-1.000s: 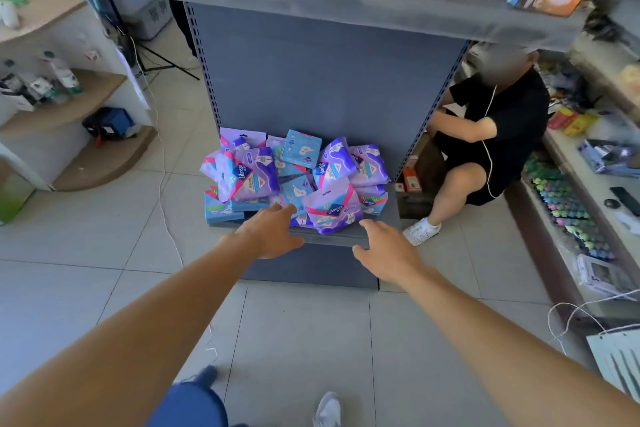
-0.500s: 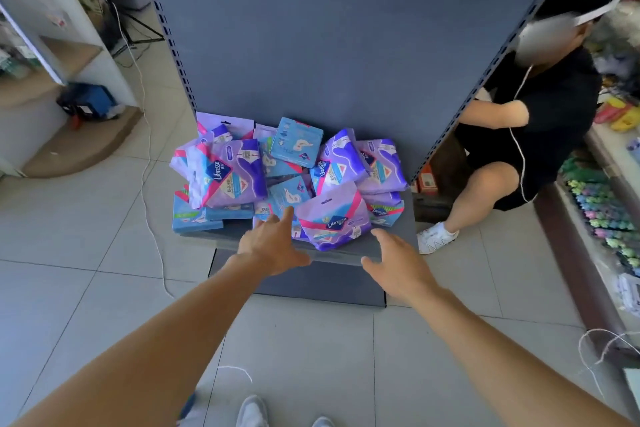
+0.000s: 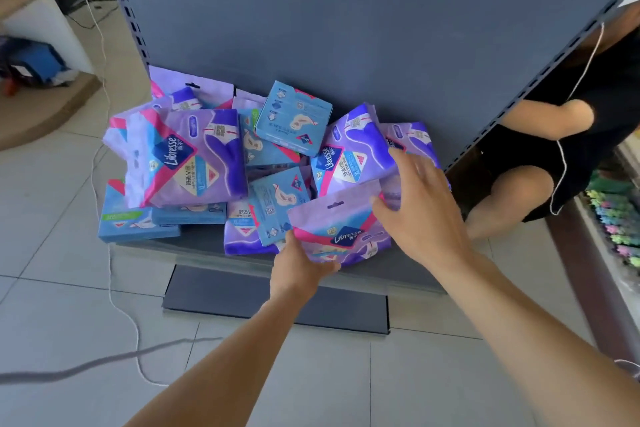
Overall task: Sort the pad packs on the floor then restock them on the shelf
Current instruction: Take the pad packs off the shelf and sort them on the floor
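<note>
My left hand [image 3: 301, 265] grips the near lower corner of a purple pad pack [image 3: 341, 230] at the front edge of the bottom shelf [image 3: 194, 250], fingers curled under it and thumb on its face. My right hand [image 3: 420, 208] hovers just beyond, at the pack's far right corner, fingers spread and relaxed, touching or nearly touching its top edge; I cannot tell which. The pack lies tilted, its hang-hole end pointing away from me toward the back panel [image 3: 346, 17], so its long axis runs roughly from my left hand up and right to my right. The left hand is the nearer and already has it; I judge the right only needs to close on the far corner before I lift the pack off toward the floor.

The rest of the heap, purple packs [image 3: 194, 156] mixed with flat blue boxes [image 3: 294, 116], covers the shelf from its left edge to the right corner, stacked against the back panel. 1 blue box [image 3: 136, 224] overhangs the front left corner. The floor [image 3: 62, 305] is pale tile with a white cable [image 3: 121, 308] trailing across it. Another person [image 3: 568, 149] crouches past the shelf's right side.
</note>
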Tool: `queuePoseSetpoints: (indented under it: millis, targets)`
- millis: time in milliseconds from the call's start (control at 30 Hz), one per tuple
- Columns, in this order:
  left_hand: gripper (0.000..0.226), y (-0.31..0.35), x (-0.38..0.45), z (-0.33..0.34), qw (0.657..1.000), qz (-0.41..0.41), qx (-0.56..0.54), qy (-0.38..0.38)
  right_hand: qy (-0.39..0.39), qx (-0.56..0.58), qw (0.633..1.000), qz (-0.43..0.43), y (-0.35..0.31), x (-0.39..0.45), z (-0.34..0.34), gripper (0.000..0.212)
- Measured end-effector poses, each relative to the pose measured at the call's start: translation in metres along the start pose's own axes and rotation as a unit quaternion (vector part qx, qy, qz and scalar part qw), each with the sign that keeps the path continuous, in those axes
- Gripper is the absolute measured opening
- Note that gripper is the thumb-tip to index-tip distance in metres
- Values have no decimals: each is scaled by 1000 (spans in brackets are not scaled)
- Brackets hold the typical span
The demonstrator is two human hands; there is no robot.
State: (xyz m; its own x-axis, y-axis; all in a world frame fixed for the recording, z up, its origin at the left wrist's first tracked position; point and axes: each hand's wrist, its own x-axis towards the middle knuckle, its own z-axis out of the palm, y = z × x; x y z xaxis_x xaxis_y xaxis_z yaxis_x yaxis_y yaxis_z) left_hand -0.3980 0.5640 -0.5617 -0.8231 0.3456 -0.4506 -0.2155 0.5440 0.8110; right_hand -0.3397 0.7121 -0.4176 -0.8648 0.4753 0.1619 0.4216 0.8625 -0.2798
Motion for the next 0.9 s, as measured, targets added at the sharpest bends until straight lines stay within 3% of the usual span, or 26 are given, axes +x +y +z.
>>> queuePoseSetpoints:
  millis: [233, 367, 500, 633, 767, 900]
  targets:
    - [51, 5, 6, 17, 988, -33, -133, 67, -1, -105, 992, -73, -16, 54, 10, 69]
    - [43, 6, 9, 13, 988, 28, -152, 10, -58, -155, 982, -94, -22, 89, 15, 66]
    - [29, -1, 11, -7, 982, 48, -168, -71, -161, -183, 966, -86, -24, 132, 30, 59]
    - [30, -1, 18, -43, 977, 43, -181, -101, -244, -207, 947, -35, -18, 156, 49, 79]
    - [36, -1, 27, -79, 977, 34, -189, -95, -258, -236, 936, -30, -14, 165, 57, 99]
    - [21, -5, 32, -98, 980, 12, -179, -86, -252, -237, 938, -11, -16, 166, 53, 94]
